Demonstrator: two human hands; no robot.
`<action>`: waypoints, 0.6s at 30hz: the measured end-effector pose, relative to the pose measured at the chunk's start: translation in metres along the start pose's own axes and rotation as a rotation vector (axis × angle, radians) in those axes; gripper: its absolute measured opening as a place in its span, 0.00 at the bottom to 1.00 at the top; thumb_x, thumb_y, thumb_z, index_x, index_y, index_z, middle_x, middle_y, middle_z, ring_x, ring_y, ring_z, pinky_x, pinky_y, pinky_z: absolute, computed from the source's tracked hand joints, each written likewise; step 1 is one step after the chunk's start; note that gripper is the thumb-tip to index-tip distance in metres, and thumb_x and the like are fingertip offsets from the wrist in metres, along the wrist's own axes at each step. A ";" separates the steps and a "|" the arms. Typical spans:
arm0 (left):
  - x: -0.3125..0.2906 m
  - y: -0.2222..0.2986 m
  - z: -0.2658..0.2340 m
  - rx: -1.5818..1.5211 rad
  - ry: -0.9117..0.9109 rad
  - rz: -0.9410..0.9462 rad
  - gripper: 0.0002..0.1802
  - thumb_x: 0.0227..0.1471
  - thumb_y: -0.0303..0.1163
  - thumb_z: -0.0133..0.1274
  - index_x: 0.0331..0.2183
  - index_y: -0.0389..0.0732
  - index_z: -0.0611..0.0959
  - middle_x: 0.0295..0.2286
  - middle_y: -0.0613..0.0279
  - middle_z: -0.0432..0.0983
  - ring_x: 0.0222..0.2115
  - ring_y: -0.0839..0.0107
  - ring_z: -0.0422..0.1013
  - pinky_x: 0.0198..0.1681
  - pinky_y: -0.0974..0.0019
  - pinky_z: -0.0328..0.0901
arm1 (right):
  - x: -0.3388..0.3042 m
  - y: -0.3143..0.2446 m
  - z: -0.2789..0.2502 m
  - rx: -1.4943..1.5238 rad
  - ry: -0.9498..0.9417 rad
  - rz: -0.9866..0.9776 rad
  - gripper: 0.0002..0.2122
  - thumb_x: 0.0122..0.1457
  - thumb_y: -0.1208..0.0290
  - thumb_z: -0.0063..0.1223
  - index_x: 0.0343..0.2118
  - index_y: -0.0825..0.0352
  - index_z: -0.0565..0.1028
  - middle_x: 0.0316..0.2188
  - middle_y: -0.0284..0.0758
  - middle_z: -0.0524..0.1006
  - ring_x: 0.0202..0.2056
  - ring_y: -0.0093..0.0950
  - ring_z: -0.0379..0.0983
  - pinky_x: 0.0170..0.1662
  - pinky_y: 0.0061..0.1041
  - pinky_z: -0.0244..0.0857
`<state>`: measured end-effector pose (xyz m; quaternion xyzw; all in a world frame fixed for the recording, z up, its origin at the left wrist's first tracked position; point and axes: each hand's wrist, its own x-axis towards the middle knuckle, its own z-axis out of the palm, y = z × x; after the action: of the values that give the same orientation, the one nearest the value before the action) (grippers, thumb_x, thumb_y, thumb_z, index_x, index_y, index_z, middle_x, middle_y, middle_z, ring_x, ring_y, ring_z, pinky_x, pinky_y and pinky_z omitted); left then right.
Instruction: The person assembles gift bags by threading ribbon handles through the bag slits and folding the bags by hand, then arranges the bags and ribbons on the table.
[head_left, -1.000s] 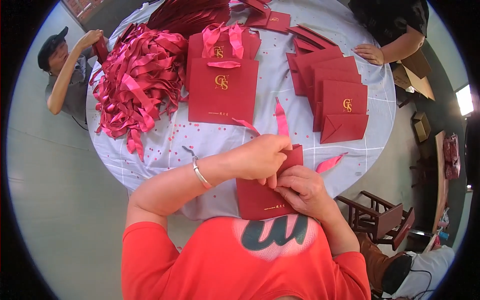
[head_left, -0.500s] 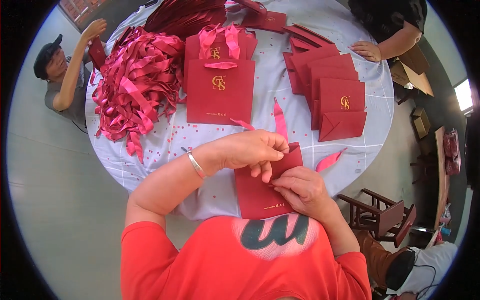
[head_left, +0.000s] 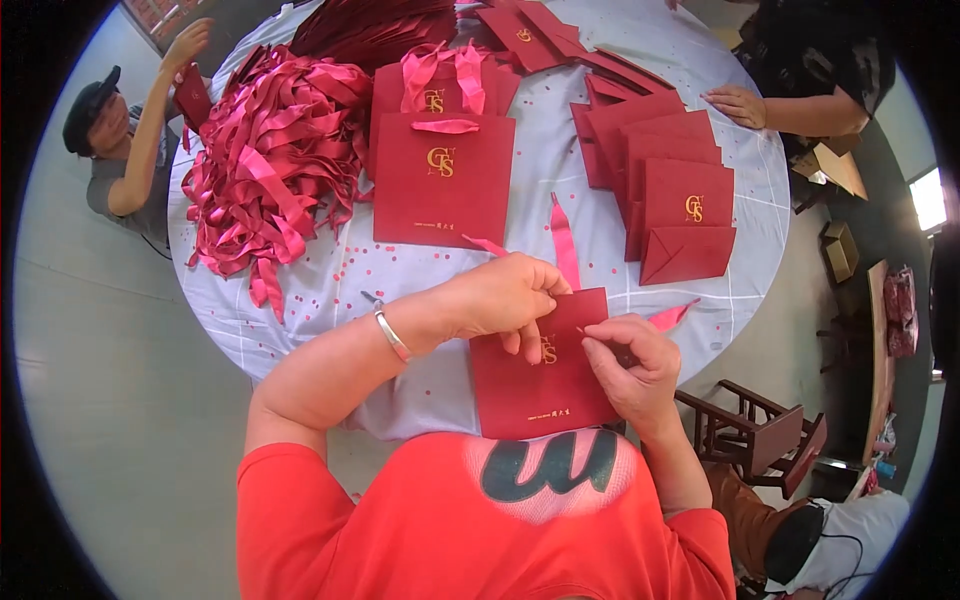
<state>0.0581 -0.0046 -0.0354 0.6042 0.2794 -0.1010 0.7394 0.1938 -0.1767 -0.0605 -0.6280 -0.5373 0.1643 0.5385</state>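
Observation:
In front of my chest a small red paper bag (head_left: 540, 396) with gold print lies flat at the table's near edge. My left hand (head_left: 505, 297) is bent over its top edge, thumb and forefinger closed there and partly hiding the print. At the bag's right side my right hand (head_left: 640, 366) pinches something small and thin, too fine to make out. A pink ribbon (head_left: 564, 245) with a pointed tip stretches up beyond the bag's top. Another pink ribbon end (head_left: 672, 316) sticks out behind my right hand.
A large heap of pink ribbons (head_left: 280, 170) lies at the left. Beyond the bag stand red bags with ribbon handles (head_left: 445, 200); folded red bags (head_left: 685, 215) overlap at the right. One co-worker (head_left: 125, 150) sits far left; another's hand (head_left: 738, 105) rests far right. Wooden stools (head_left: 765, 440) stand right.
My right hand has moved right and slightly up from the bag's front, uncovering part of the gold print. My left hand stays near the top edge. The bag now lies flatter.

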 end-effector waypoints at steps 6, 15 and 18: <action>0.000 0.002 0.000 0.020 -0.010 -0.040 0.18 0.60 0.24 0.39 0.51 0.28 0.69 0.29 0.58 0.75 0.20 0.72 0.77 0.17 0.74 0.67 | 0.007 0.002 0.005 -0.136 0.046 -0.112 0.06 0.49 0.85 0.60 0.30 0.71 0.79 0.28 0.34 0.78 0.26 0.17 0.73 0.26 0.16 0.64; 0.001 0.002 0.002 0.037 0.018 -0.044 0.16 0.60 0.24 0.39 0.49 0.29 0.69 0.25 0.59 0.74 0.19 0.69 0.77 0.17 0.73 0.68 | 0.006 0.001 0.010 -0.167 0.078 -0.001 0.06 0.48 0.84 0.60 0.29 0.70 0.78 0.24 0.38 0.76 0.21 0.26 0.74 0.23 0.22 0.66; 0.001 0.001 0.003 0.026 0.025 -0.046 0.14 0.60 0.24 0.39 0.47 0.30 0.70 0.25 0.57 0.75 0.19 0.69 0.77 0.17 0.73 0.68 | 0.008 0.004 0.011 -0.181 0.072 -0.037 0.06 0.47 0.84 0.60 0.29 0.70 0.77 0.23 0.39 0.76 0.21 0.28 0.74 0.23 0.23 0.66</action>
<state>0.0602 -0.0070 -0.0341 0.6083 0.3010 -0.1139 0.7255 0.1899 -0.1637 -0.0651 -0.6694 -0.5417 0.0823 0.5017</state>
